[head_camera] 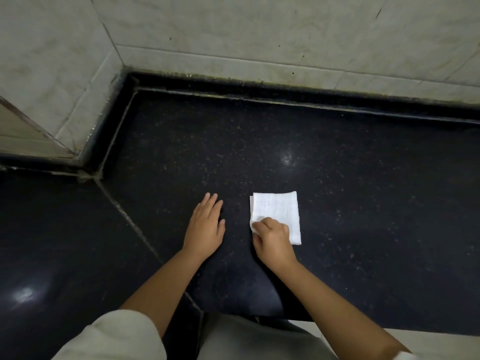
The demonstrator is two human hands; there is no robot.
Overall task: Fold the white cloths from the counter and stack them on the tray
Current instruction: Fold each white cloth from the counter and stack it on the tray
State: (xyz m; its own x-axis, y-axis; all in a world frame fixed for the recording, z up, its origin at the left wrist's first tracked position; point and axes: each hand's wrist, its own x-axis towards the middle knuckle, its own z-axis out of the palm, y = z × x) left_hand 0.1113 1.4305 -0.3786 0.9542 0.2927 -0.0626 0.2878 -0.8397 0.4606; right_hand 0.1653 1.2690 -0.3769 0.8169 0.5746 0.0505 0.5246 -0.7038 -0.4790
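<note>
**Trainee:** Cloth (279, 213) location and properties, please?

**Supervisor:** It lies flat on the black counter (363, 203), folded into a small square, near the front edge. I judge it light, soft and limp: it will sag if lifted by one corner, and the layers may slide apart. Layer edges show along its left side.

**Trainee:** Hand states?

**Supervisor:** Right hand (272, 236) has curled fingers pinching the cloth's near-left corner. Left hand (206, 226) is spread flat, palm down on the bare counter, just beside the cloth and not touching it.

**Trainee:** Recommended hold?

**Supervisor:** Grip across all layers at one edge, or support it from beneath.

**Trainee:** Obstructions?

**Supervisor:** None on the counter. Tiled wall (259, 35) stands behind, well apart. No tray is visible from here, nor any other cloths.
</note>
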